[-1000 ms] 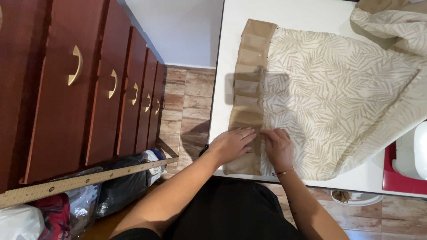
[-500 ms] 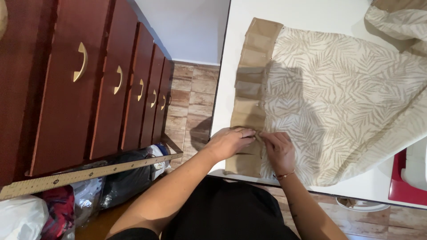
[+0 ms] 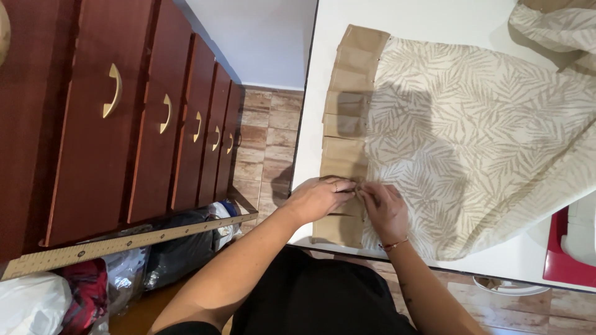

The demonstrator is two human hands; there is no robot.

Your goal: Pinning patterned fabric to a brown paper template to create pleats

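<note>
Both hands (image 3: 354,201) on pleated tan band (image 3: 345,149).

I am seeing a beige leaf-patterned curtain (image 3: 472,142) lying spread flat across the white table, its tan pleated header band (image 3: 344,133) running near to far along the left edge, the far-right corner bunching up

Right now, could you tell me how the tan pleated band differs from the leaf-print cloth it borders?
The tan pleated band is plain and narrow; the leaf-print cloth is patterned and wide. The band lies in folded pleats, while the cloth spreads mostly flat. Both hands, left hand and right hand, pinch the band, with the right also resting on the cloth. Both lie on the white table.
</note>
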